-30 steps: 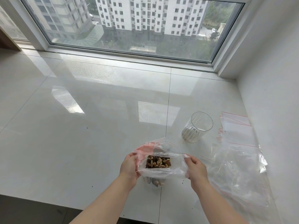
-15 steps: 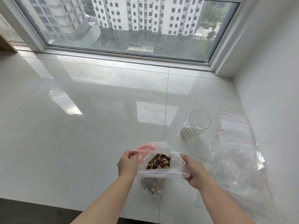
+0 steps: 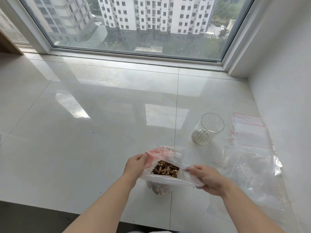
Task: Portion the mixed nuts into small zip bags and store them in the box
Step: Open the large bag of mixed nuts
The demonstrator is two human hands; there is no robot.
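A clear plastic bag [image 3: 161,153] with red print stands near the front edge of the white sill, its mouth held wide. Brown and tan mixed nuts [image 3: 165,169] fill its inside. My left hand [image 3: 134,164] pinches the bag's left rim. My right hand [image 3: 206,179] grips the right rim, fingers curled round the plastic. An empty ribbed glass cup [image 3: 208,129] stands upright to the right and beyond the bag. Small clear zip bags [image 3: 249,148] with red seal lines lie flat in a loose pile at the right. No box is in view.
The glossy white tiled sill [image 3: 84,132] stretches left and back to a large window [image 3: 134,22]. A white wall [image 3: 286,98] closes off the right side. The sill's front edge runs just below my forearms, with dark floor beyond it.
Both hands have pulled the bag's mouth wider apart. My right hand shifted slightly right and lower; the bag leans a little to the left.
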